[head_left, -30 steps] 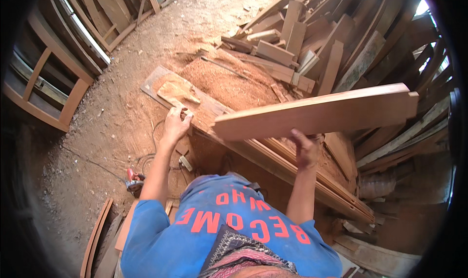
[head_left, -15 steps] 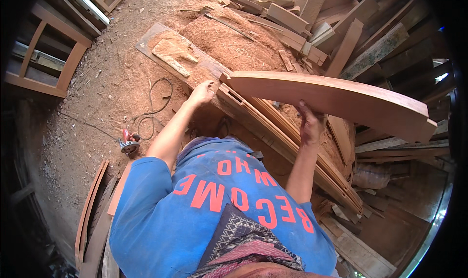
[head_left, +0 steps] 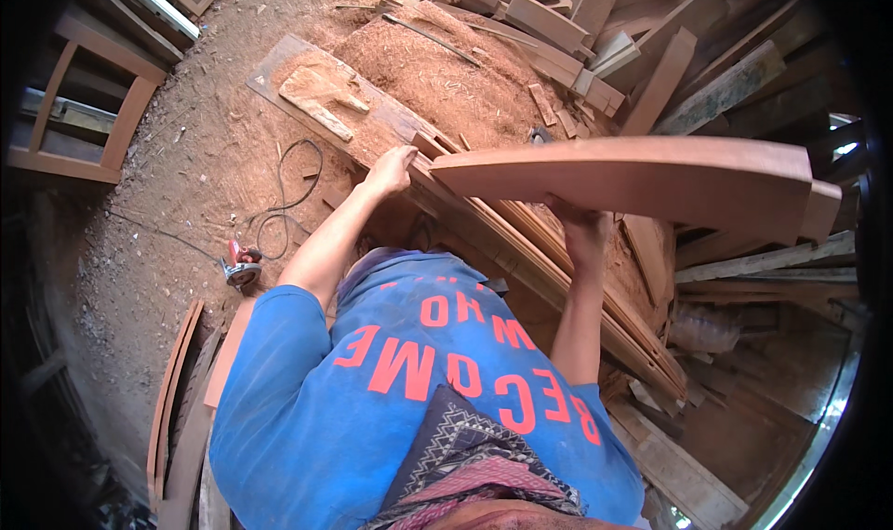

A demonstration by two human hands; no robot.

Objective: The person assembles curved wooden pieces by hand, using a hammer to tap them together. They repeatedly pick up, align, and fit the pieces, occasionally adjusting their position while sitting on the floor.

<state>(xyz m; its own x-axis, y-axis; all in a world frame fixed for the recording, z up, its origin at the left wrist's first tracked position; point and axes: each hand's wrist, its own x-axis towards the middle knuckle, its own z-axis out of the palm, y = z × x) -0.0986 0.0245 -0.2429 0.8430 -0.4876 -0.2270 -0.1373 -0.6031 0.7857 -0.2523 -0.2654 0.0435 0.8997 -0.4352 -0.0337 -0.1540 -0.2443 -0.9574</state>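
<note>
My right hand grips a wide curved wooden board from below, its fingers partly hidden behind it. The board is reddish brown, held up and tilted, with a stepped tenon at its right end. Its narrow left end lies just over the long wooden rails resting on the plank bench. My left hand is closed at the left end of a grooved rail, next to the board's tip; its fingertips are partly hidden.
Sawdust and a rough offcut cover the far end of the plank bench. A red and silver power tool lies on the ground at left, its cord looping. Stacked lumber fills the right; wooden frames stand at far left.
The curved board has tilted and swung, so its right end sits farther up in view and its left tip lower by the rails. My right hand has shifted slightly left; my left hand stays at the rail end.
</note>
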